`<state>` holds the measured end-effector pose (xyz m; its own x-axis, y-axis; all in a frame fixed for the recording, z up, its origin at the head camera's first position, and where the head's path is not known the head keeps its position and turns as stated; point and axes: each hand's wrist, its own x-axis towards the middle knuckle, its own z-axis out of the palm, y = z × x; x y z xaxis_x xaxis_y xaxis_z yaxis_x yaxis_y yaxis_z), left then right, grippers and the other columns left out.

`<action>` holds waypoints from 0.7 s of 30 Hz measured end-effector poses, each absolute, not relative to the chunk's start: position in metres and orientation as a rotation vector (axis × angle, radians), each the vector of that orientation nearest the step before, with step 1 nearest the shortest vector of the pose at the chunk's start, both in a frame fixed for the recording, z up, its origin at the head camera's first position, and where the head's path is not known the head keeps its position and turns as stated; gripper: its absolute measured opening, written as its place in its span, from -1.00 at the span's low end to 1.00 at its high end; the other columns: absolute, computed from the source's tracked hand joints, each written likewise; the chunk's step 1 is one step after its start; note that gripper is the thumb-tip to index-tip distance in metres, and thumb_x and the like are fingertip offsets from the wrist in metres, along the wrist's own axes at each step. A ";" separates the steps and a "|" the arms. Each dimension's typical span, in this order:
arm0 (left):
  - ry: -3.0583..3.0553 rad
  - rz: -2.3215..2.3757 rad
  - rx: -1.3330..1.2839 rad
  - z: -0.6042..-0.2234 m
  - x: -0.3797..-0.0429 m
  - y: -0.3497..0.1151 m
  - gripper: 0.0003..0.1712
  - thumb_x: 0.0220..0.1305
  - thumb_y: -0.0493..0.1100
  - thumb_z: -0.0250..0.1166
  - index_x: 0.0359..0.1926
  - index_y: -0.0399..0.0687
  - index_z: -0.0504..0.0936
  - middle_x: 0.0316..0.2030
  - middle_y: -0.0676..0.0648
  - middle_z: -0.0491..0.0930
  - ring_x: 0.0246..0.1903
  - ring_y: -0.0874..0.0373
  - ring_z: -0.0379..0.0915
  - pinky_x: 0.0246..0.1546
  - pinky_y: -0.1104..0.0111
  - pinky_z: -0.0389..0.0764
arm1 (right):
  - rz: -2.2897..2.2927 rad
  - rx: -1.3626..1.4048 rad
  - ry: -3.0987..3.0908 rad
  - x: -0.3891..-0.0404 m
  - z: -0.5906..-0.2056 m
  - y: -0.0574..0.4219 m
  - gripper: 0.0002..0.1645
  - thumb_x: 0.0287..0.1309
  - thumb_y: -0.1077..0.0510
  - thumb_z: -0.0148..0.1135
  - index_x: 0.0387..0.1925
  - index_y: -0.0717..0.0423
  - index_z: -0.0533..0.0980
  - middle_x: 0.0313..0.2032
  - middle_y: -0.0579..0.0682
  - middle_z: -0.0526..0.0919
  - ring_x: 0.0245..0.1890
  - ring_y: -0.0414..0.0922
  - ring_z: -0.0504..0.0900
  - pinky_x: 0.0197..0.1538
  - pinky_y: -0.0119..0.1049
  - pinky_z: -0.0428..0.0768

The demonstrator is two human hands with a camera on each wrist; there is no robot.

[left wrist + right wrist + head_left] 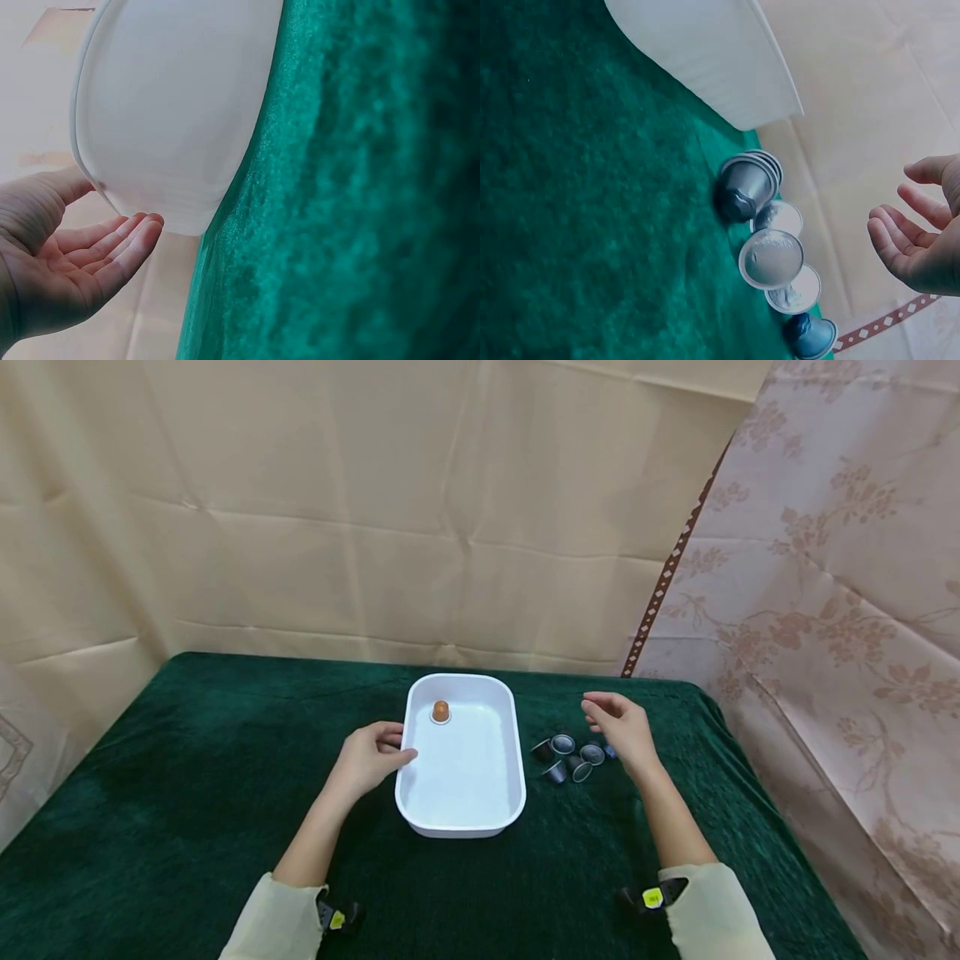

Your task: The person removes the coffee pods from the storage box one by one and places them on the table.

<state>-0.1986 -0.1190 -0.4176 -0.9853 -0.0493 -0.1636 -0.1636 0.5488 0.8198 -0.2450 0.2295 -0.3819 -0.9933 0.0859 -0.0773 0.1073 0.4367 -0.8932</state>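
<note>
A white rectangular tray (461, 793) lies on the green cloth, with one orange coffee capsule (441, 711) near its far left corner. My left hand (372, 756) holds the tray's left side, thumb over the rim and fingers against the outer wall. In the left wrist view the fingertips (154, 220) are right at that wall. To the right of the tray, several dark and silver-lidded coffee capsules (581, 769) lie in a cluster. My right hand (621, 727) hovers over their right side, fingers loosely bent and nothing between them. In the right wrist view a blue capsule (812, 336) lies at the cluster's end.
Green velvety cloth (210, 810) covers the table. A beige curtain (375, 527) hangs behind its far edge, and a flowered pink cloth (847, 610) hangs along the right side.
</note>
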 end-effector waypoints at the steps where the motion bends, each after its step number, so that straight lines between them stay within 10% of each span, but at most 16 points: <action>1: 2.656 1.425 -0.182 -0.418 -0.199 -0.119 -0.45 0.13 -0.09 0.32 0.14 -0.13 0.44 -0.04 -0.18 0.56 -0.19 0.09 0.56 -0.22 0.33 0.64 | -1.648 0.173 2.640 -0.245 -0.382 0.228 -0.52 0.30 -0.04 0.03 0.14 0.12 0.42 0.09 0.16 0.51 0.06 0.05 0.52 0.15 -0.01 0.50; 21: 2.664 1.424 -0.184 -0.417 -0.198 -0.118 -0.46 0.15 -0.09 0.31 0.14 -0.14 0.44 -0.04 -0.19 0.56 -0.19 0.08 0.55 -0.22 0.32 0.64 | -1.614 0.002 2.626 -0.249 -0.377 0.185 -0.55 0.26 -0.04 0.10 0.12 0.06 0.45 0.06 0.07 0.56 -0.02 -0.04 0.55 0.07 -0.12 0.57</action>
